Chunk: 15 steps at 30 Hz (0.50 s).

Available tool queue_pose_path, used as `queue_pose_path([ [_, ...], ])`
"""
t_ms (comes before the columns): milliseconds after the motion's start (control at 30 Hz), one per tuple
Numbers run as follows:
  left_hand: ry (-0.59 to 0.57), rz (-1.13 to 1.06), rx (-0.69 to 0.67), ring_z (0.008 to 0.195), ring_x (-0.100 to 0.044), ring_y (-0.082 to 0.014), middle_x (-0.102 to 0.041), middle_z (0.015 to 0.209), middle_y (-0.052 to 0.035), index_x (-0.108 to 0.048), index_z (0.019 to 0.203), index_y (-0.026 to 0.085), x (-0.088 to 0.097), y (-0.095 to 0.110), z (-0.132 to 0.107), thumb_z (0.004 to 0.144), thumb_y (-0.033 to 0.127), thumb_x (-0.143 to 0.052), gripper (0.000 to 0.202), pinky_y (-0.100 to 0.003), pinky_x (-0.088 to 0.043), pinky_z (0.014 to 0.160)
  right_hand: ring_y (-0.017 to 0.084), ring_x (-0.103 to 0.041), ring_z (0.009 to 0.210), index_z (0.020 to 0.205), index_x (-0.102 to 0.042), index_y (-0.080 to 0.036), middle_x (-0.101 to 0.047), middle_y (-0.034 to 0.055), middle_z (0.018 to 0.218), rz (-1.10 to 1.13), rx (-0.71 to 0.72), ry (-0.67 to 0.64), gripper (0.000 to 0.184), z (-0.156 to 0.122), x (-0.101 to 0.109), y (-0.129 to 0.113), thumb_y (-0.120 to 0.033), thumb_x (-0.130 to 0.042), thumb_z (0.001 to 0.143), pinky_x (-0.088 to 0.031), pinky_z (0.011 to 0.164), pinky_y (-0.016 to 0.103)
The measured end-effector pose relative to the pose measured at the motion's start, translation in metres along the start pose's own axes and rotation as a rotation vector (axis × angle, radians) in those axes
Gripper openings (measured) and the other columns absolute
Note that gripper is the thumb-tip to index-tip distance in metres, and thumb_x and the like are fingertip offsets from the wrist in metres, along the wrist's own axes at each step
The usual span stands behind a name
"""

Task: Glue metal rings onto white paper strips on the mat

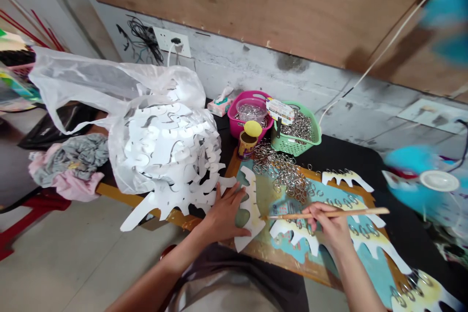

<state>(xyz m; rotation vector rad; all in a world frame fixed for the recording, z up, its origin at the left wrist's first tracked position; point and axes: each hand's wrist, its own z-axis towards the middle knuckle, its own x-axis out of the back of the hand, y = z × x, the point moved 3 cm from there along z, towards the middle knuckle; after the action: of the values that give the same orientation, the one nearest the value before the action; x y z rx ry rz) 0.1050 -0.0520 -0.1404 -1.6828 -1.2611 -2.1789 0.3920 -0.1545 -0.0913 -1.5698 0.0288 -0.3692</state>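
Observation:
My left hand (227, 213) lies with fingers spread on a white cut-out strip (252, 200) with a scalloped edge, holding it against the board. My right hand (325, 222) grips a paintbrush (356, 212) with a long wooden handle. Its tip points left, at the strip's right edge, where yellowish stain shows; whether it touches I cannot tell. Several similar strips (376, 241) with metal rings along their yellowed edges lie to the right, one of them (296, 235) under my right hand. Loose metal rings (292, 178) are heaped behind the brush.
A plastic bag (120, 156) bulges with white cut-outs (164, 141) on the left, beside crumpled cloths (76, 161). An open tin (247, 145) stands before a pink basket (234, 124) and a green basket (292, 146) of metal pieces. Blurred blue blades (413, 158) are at right.

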Motion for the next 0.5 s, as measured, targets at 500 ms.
queue_pose_path([
  [500,-0.002,0.0,0.003,0.151,-0.017,-0.0386,-0.038,0.157,-0.0162,-0.031,0.147,0.026,0.001,0.0,-0.001,0.06,0.06,-0.086,0.108,-0.066,0.021,0.115,0.012,-0.053,0.044,0.076,-0.073,-0.017,-0.059,0.0008,0.052,-0.136,0.061,-0.103,0.033,-0.007,-0.008,-0.017,-0.041,-0.059,0.094,-0.04,0.043,0.022],
])
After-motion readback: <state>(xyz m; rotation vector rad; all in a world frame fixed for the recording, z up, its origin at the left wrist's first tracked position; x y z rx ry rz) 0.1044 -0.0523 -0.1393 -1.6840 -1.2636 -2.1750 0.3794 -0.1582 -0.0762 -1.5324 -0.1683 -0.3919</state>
